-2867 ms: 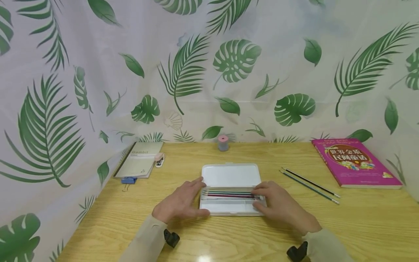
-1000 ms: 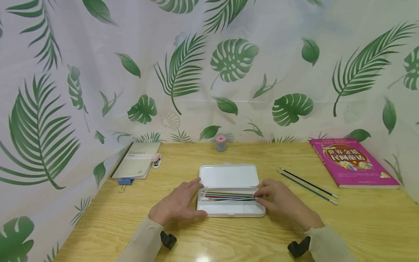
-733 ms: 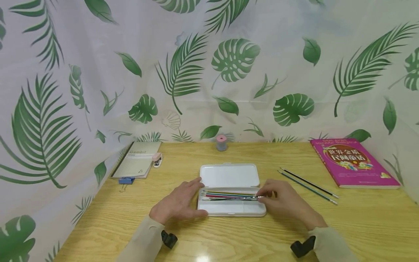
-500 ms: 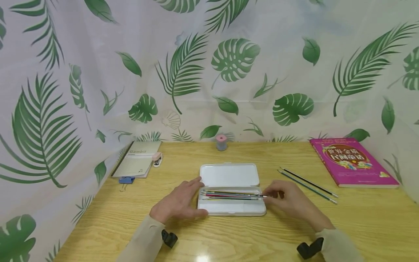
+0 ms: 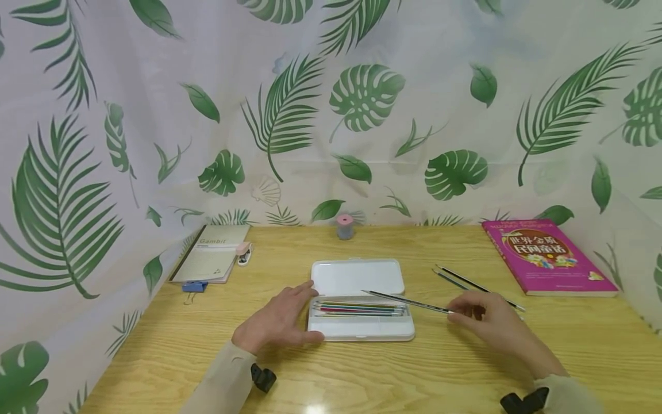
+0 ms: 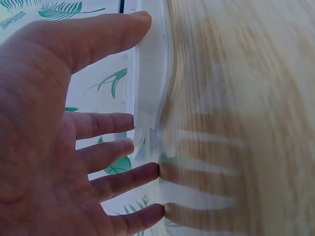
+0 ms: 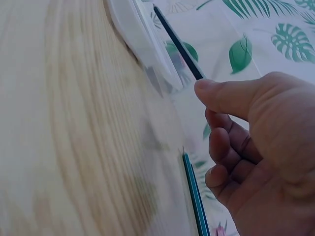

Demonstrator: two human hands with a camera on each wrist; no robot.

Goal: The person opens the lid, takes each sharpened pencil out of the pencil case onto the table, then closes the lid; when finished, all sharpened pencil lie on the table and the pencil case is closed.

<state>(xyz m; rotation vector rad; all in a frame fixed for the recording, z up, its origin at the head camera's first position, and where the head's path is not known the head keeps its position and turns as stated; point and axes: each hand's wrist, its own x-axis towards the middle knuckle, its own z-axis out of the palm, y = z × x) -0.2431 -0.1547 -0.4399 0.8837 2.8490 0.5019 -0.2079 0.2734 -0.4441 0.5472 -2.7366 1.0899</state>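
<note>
An open white pencil case lies on the table with several coloured pencils in its rear compartment. My left hand rests at the case's left end, fingers extended; in the left wrist view the thumb lies against the white case wall. Between thumb and fingertips my right hand pinches a dark pencil by its end. That pencil slants up leftward, its tip above the case. The right wrist view shows the pinched pencil too, with the other fingers curled.
On the table right of the case lie a black pencil and a green pencil, partly behind my right hand. A pink book is farther right. Back left are a notebook, a small stapler and a blue binder clip. A pink-topped sharpener-like object stands behind.
My right hand has drawn the dark pencil out of the case, moving right and lifting it. The left hand has stayed at the case's left end.
</note>
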